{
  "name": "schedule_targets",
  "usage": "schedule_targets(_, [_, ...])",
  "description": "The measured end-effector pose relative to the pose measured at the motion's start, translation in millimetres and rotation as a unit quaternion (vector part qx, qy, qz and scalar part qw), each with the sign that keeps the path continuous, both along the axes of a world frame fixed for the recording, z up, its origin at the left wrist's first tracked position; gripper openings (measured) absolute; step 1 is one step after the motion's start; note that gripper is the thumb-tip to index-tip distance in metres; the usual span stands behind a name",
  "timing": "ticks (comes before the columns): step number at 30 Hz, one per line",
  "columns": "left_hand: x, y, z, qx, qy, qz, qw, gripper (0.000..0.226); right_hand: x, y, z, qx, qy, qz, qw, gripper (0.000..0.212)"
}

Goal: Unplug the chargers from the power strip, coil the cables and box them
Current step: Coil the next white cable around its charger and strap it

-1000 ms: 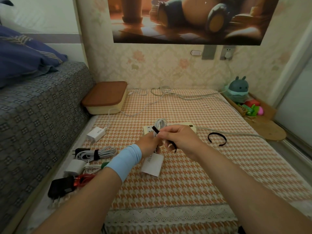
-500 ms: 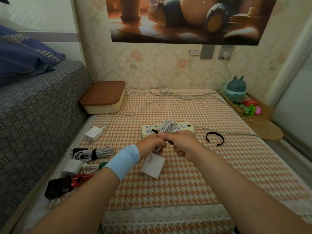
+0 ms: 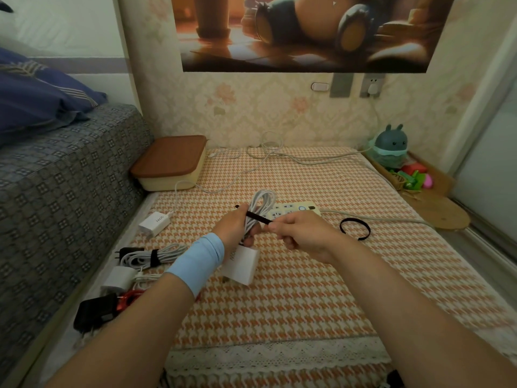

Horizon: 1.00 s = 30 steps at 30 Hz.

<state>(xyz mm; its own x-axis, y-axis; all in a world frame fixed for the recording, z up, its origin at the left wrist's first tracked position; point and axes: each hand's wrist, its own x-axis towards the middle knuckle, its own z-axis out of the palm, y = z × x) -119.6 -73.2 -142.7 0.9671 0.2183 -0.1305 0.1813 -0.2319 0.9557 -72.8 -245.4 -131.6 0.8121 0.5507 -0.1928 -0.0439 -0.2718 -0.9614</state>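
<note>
Item: coiled white cable [image 3: 258, 203], gripped in your left hand [image 3: 233, 228] above the mat [image 3: 307, 289], in front of the power strip [image 3: 293, 210]. Your right hand [image 3: 302, 233] pinches the black strap [image 3: 258, 219] crossing it. Lidded box [image 3: 170, 161], far left: closed, contents hidden.

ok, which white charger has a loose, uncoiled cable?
The white charger nearest the lidded box; its cable trails off uncoiled. The rest are bundled.
</note>
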Motion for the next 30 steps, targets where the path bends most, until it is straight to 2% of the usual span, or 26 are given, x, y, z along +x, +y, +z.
schedule_targets(5, [-4, 1, 1, 0.011, -0.013, 0.001, 1.0, 0.047, 0, -2, -7, -0.024, 0.005, 0.014, 1.0, 0.016])
schedule_targets(7, [-5, -2, 2, 0.011, -0.022, 0.014, 1.0, 0.046, 2, 0, -9, -0.045, -0.021, 0.006, 0.999, 0.016])
schedule_targets(11, [-5, 0, 3, 0.042, -0.042, -0.009, 0.998, 0.057, 2, 3, -8, -0.058, -0.055, 0.012, 0.997, 0.016])
schedule_targets(14, [-10, 1, 3, 0.052, -0.046, -0.057, 0.996, 0.047, 6, -1, -8, -0.067, -0.05, 0.038, 0.996, 0.019])
schedule_targets(17, [-17, -1, 7, 0.103, -0.065, -0.103, 0.987, 0.036, 9, -6, -9, -0.054, -0.001, 0.04, 0.998, 0.021])
schedule_targets(20, [-19, 2, 11, 0.143, -0.078, -0.119, 0.98, 0.034, 10, -9, -7, -0.017, 0.077, 0.079, 0.994, 0.022])
schedule_targets(25, [-24, 5, 12, 0.235, -0.071, -0.144, 0.959, 0.038, 17, -19, -2, 0.088, 0.232, 0.118, 0.962, 0.042])
schedule_targets(30, [-24, 7, 10, 0.31, -0.07, -0.132, 0.939, 0.038, 16, -10, -5, 0.011, 0.177, 0.081, 0.981, 0.026])
